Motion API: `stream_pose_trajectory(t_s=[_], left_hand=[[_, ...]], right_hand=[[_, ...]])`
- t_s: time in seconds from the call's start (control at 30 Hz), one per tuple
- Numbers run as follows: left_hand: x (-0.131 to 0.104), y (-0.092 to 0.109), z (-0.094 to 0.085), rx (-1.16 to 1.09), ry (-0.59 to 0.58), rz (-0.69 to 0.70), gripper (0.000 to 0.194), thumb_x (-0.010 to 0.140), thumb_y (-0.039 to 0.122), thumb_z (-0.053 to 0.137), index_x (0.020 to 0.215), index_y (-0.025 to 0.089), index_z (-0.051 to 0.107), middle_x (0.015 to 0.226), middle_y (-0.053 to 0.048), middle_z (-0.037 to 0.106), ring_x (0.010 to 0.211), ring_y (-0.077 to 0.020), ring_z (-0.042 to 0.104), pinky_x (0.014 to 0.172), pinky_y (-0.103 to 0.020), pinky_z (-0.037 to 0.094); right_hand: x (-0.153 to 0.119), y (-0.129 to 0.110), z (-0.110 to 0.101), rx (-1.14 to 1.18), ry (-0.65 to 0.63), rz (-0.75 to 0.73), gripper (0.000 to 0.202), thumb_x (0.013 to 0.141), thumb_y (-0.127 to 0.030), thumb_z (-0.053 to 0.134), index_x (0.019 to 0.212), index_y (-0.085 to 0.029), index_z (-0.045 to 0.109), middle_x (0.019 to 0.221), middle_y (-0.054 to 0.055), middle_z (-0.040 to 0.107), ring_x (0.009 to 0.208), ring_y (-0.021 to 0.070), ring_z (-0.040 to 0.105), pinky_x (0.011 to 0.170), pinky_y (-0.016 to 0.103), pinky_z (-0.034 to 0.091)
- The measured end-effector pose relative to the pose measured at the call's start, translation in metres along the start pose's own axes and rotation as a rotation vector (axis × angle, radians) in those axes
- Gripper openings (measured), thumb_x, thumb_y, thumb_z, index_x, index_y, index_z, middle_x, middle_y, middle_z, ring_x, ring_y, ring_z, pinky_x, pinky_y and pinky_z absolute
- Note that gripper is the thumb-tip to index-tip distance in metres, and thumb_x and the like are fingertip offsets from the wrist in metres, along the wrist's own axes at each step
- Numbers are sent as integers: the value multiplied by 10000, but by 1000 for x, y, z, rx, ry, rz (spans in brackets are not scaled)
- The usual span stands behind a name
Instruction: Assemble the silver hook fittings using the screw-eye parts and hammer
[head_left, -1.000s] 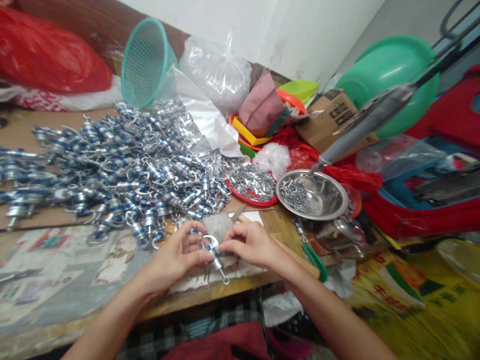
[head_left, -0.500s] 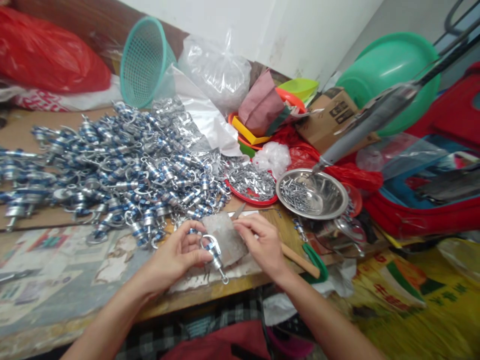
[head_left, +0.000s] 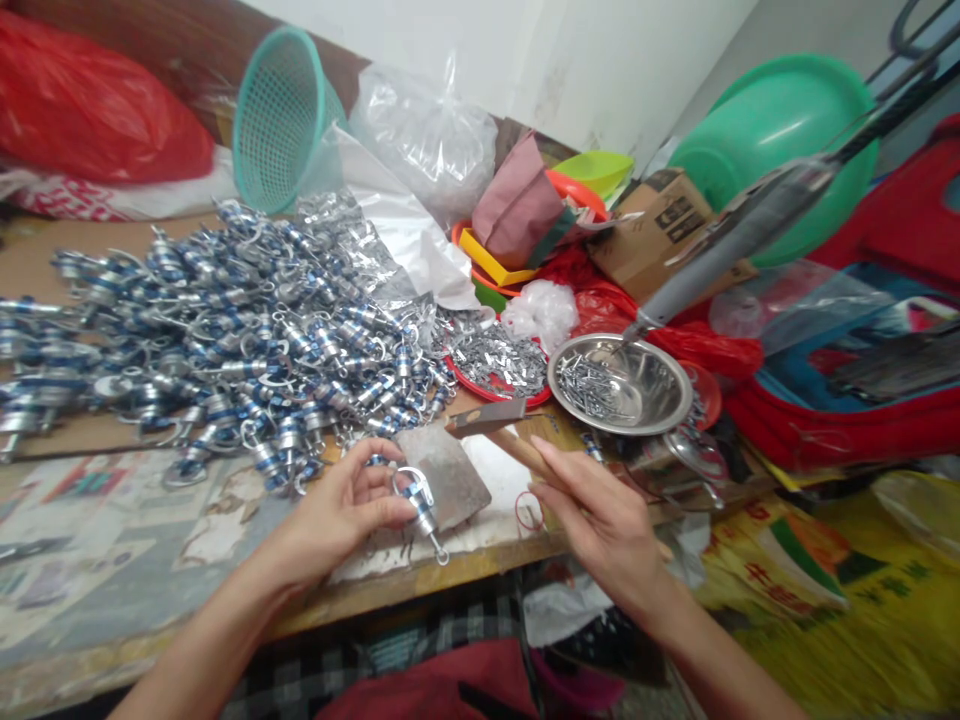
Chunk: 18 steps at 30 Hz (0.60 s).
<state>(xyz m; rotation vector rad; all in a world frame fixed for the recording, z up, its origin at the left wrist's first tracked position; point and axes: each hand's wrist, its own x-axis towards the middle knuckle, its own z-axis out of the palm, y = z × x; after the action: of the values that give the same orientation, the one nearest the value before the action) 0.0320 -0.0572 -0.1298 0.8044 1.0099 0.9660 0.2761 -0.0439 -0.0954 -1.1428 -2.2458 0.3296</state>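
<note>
From where I stand, the left hand (head_left: 337,515), right hand (head_left: 611,525) and forearms (head_left: 214,615) are bare; plain dark-red cloth (head_left: 427,685) shows at the lap, beside black-and-grey checked fabric (head_left: 277,680).

Nothing legible: blurred characters (head_left: 776,588) on yellow sack (head_left: 862,645), red print (head_left: 75,203) on white bag (head_left: 210,182).
</note>
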Motion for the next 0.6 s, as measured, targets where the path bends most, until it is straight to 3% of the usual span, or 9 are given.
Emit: stream_pose_trajectory(t_s=[0.13,0.3,0.43,0.5,0.6], left_hand=[[0,2,0,14,16,5,388,633,100,660,895,227,404,709,48,606,611,-108,590,612,-267,455],[2,1,3,22,14,5,383,636,109,655,898,229,404,691,52,609,609,-116,601,604,-266,464],[-2,5,3,39,24,23,400,620,132,684,907,228,423,723,43,611,629,-111,599,602,-251,475],[-14,12,-7,85,116,62,438,609,180,712,947,233,438,767,29,613,698,-138,611,635,-269,492],[-50,23,-43,245,505,198,472,672,267,681,1077,273,439,945,9,604,869,-171,598,752,-307,495]], right_hand=[[-11,-9,0,-46,-174,-96,433,841,-98,431,1254,-228,447,941,47,637,808,158,599,708,266,477],[-12,-12,6,-38,-81,-31,445,839,-102,437,1266,-227,441,931,55,637,807,159,600,702,266,481],[-5,-7,15,2,-205,57,400,829,-153,462,1218,-240,498,872,39,643,758,160,606,678,268,493],[0,10,21,35,-139,149,382,817,-216,494,1199,-209,519,929,56,641,813,174,608,718,289,495],[6,48,31,12,-47,295,394,790,-283,524,1171,-183,545,1031,84,633,910,212,601,790,343,480]])
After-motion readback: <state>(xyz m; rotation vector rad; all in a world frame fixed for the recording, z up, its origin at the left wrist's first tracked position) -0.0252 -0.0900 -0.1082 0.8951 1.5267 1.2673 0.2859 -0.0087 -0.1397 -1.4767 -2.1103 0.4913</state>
